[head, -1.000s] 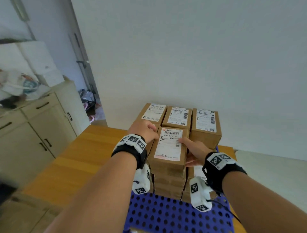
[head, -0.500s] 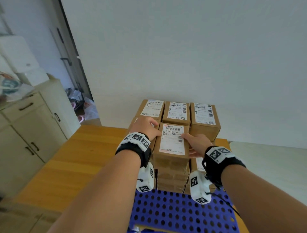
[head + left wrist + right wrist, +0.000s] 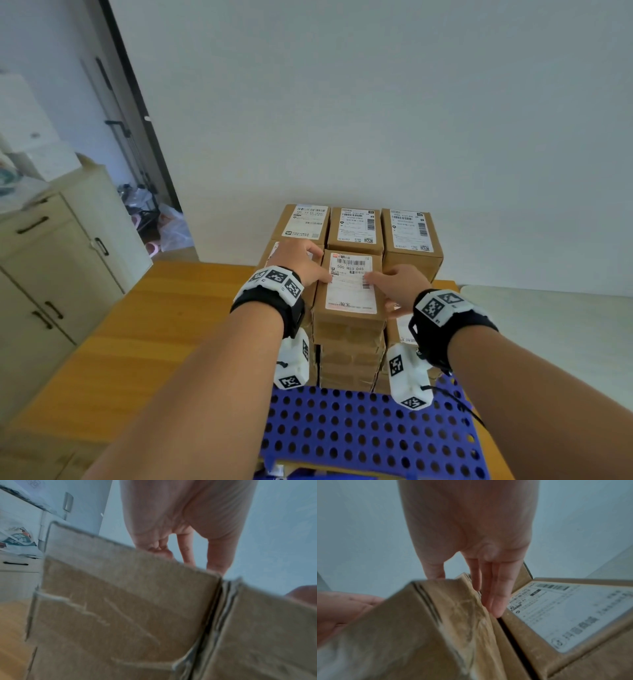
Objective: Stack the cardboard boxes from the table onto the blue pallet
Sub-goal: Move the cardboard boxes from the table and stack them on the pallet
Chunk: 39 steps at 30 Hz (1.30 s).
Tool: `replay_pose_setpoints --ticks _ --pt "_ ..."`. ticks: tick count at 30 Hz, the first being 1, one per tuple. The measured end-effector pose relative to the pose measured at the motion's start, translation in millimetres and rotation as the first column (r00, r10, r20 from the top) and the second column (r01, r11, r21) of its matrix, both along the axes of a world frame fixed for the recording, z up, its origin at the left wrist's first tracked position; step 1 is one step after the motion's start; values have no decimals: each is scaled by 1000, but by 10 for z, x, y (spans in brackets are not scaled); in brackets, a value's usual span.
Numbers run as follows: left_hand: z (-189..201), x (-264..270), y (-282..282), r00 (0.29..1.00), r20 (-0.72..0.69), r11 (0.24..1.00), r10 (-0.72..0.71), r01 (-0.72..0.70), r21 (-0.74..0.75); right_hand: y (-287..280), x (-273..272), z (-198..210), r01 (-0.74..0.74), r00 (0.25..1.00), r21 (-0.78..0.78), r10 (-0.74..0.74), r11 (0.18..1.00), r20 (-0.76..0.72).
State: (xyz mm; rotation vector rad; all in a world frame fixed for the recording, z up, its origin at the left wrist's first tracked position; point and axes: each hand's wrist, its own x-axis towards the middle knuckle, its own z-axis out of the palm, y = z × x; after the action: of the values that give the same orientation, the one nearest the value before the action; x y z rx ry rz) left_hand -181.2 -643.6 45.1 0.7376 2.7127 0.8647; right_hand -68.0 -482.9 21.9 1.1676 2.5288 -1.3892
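A cardboard box (image 3: 349,291) with a white shipping label tops the front middle column of stacked boxes on the blue pallet (image 3: 359,428). My left hand (image 3: 301,260) grips its left side, thumb on the top. My right hand (image 3: 397,284) grips the right side, thumb on the label. In the right wrist view the fingers (image 3: 493,595) lie straight down the box (image 3: 419,628), in the gap beside a lower labelled box (image 3: 565,615). The left wrist view shows the thumb (image 3: 217,558) at the seam by the box (image 3: 274,628).
A back row of three labelled boxes (image 3: 356,226) stands against the white wall. The pallet lies on a wooden table (image 3: 154,325). Cream cabinets (image 3: 51,274) stand at the left, a doorway with clutter behind them, and a pale surface (image 3: 548,325) at the right.
Both hands have carried the box forward until it sits against the back row on top of its column. The view has swung a little to the right.
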Motion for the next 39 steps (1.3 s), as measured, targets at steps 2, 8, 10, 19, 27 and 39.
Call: replay_pose_setpoints --ticks 2,8,10,19,27,39 --pt "21 -2 -13 1000 12 1000 -15 15 -25 -39 49 80 -16 1000 60 14 998 19" --pt "4 49 -25 1000 0 1000 -31 31 1 -171 184 190 -220 975 126 219 967 21" --pt "2 57 -42 999 23 999 -40 40 21 -187 215 199 -297 955 104 292 949 57" --pt "-10 84 -102 996 60 998 -62 60 36 -271 237 217 -437 889 149 400 887 223" --pt "-12 91 -95 997 49 997 -65 63 39 -211 311 294 -382 917 191 346 904 196" --pt "-28 155 -74 999 -6 997 -37 38 66 -209 331 315 -361 929 230 328 904 171"
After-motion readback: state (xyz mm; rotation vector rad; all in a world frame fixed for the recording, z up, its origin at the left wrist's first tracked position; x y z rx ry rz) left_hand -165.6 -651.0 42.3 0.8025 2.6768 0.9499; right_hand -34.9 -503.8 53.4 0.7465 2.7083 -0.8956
